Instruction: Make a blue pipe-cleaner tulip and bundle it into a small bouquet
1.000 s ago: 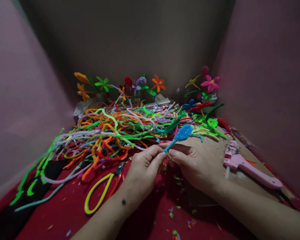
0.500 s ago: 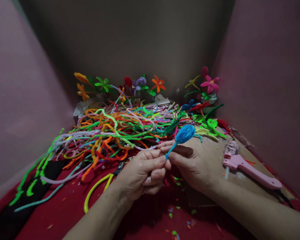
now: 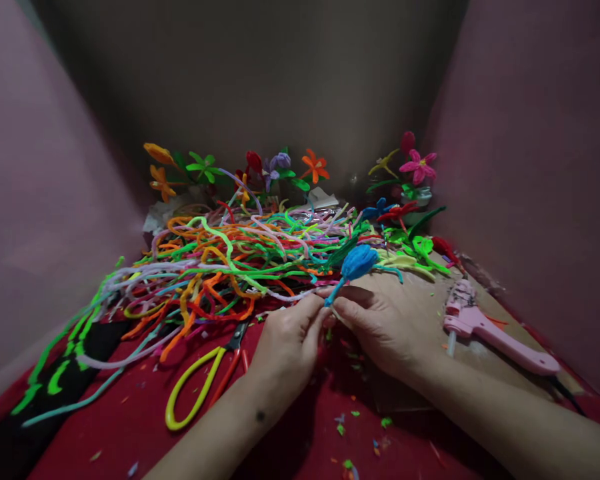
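A blue pipe-cleaner flower bud (image 3: 360, 262) leans up and to the right on a short blue stem. The fingers of my left hand (image 3: 296, 340) pinch the stem's lower end. My right hand (image 3: 380, 327) grips the same spot from the other side, thumb against the stem. Both hands' fingertips meet there, and the very tip of the stem is hidden between them. Just behind the hands spreads a large pile of loose coloured pipe cleaners (image 3: 250, 250).
Left of my forearm lie scissors (image 3: 195, 393) with yellow and red handles. A pink glue gun (image 3: 500, 340) rests on a cardboard sheet (image 3: 403, 390) at right. Finished flowers, such as a pink one (image 3: 419, 167), stand along the back. Trimmings litter the red cloth (image 3: 280, 453).
My left hand has turned over so its back faces up, and the bud has dropped slightly left and tilted more to the right. More of the scissors shows.
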Demonstrator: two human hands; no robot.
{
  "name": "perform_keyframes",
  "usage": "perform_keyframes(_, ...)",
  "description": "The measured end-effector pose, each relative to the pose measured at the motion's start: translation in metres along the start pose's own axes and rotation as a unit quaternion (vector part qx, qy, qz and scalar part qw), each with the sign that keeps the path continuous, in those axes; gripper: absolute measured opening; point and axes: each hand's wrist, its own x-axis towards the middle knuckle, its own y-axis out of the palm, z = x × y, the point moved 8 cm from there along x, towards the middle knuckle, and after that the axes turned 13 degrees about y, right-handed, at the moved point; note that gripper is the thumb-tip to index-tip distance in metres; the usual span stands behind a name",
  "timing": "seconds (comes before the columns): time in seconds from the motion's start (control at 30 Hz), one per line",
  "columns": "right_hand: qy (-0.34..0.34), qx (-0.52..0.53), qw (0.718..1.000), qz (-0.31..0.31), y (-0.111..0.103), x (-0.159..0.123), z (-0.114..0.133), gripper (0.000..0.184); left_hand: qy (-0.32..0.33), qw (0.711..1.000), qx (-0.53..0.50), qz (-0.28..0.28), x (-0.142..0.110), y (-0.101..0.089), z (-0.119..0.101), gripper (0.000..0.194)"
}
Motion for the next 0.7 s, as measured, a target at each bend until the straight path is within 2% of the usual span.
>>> perform_keyframes(0.1, -0.013, 0.014, 0.999, 0.026, 0.001, 0.001, -0.001, 0.019, -0.096, 0.985, -0.141, 0.008, 0.001, 0.002, 0.005, 0.025)
perform_keyframes(0.17, -0.025, 0.024, 0.999, 0.042, 0.003, 0.001, 0.001, 0.018, -0.167, 0.956, -0.241, 0.019, -0.002, 0.008, 0.008, 0.024)
perform_keyframes(0.23, -0.028, 0.033, 0.998, 0.049, 0.004, 0.000, 0.003, 0.019, -0.209, 0.919, -0.335, 0.023, -0.005, 0.015, 0.009, 0.022)
perform_keyframes(0.43, -0.037, 0.039, 0.997, 0.054, 0.003, -0.001, 0.008, 0.017, -0.234, 0.788, -0.565, 0.064, -0.012, 0.034, 0.004, 0.018)
perform_keyframes(0.53, -0.041, 0.037, 0.995, 0.080, 0.006, -0.002, 0.009, 0.017, -0.225, 0.742, -0.626, 0.083, -0.013, 0.038, 0.002, 0.018)
perform_keyframes(0.6, -0.045, 0.041, 0.994, 0.093, 0.008, -0.003, 0.010, 0.018, -0.219, 0.729, -0.642, 0.094, -0.012, 0.039, 0.000, 0.018)
perform_keyframes(0.63, -0.045, 0.044, 0.994, 0.092, 0.008, -0.003, 0.010, 0.018, -0.219, 0.733, -0.636, 0.099, -0.012, 0.040, -0.001, 0.018)
perform_keyframes(0.67, -0.044, 0.048, 0.994, 0.085, 0.007, -0.002, 0.010, 0.018, -0.221, 0.748, -0.618, 0.103, -0.012, 0.040, 0.000, 0.019)
perform_keyframes(0.7, -0.042, 0.050, 0.995, 0.072, 0.005, -0.001, 0.008, 0.017, -0.222, 0.775, -0.582, 0.103, -0.012, 0.039, 0.001, 0.021)
